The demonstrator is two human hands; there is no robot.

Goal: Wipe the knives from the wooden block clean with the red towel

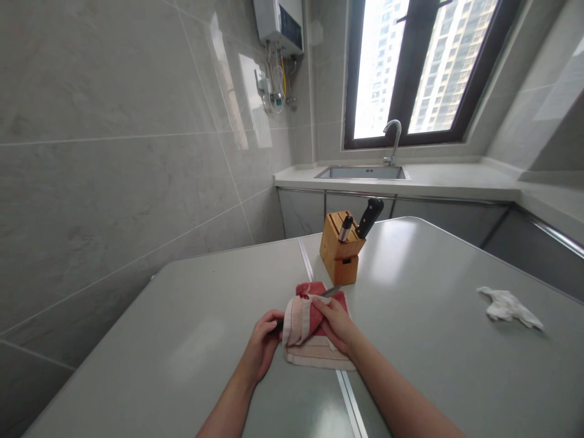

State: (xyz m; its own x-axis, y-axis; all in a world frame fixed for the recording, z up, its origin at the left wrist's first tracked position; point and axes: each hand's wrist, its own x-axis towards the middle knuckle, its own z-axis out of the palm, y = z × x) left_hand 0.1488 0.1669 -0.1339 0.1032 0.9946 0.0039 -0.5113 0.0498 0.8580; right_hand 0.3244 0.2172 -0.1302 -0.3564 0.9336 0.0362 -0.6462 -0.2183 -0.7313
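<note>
Left hand: our left hand (267, 340) is closed round the black handle of a kitchen knife (332, 291); fingers and cloth hide most of that handle
Right hand: our right hand (336, 323) grips a red-and-cream towel (319, 356), pinching a fold of it against the blade; we can't see all the fingers
Knife: we have it low over the near-middle of the table, slanting away to the right, mid-blade wrapped by the towel, tip showing past the far edge
Towel: bunched round the blade, lower flap spread below our right hand, across the metal seam strip (350, 401)
Knife block: wooden knife block (344, 267) stands upright just beyond the blade tip, in our way on the far side; we can't tell if tip and block touch
In block: broad black knife handle (370, 216) leaning right, shorter black-and-silver handle (345, 229) beside it
Table: grey-white tabletop (219, 304) under all of it
White scrap: crumpled white cloth or tissue (508, 307) on our right, well apart from both hands
Back wall: sink (365, 173) and faucet (395, 140) under the window (382, 79), water heater (279, 27) up left
</note>
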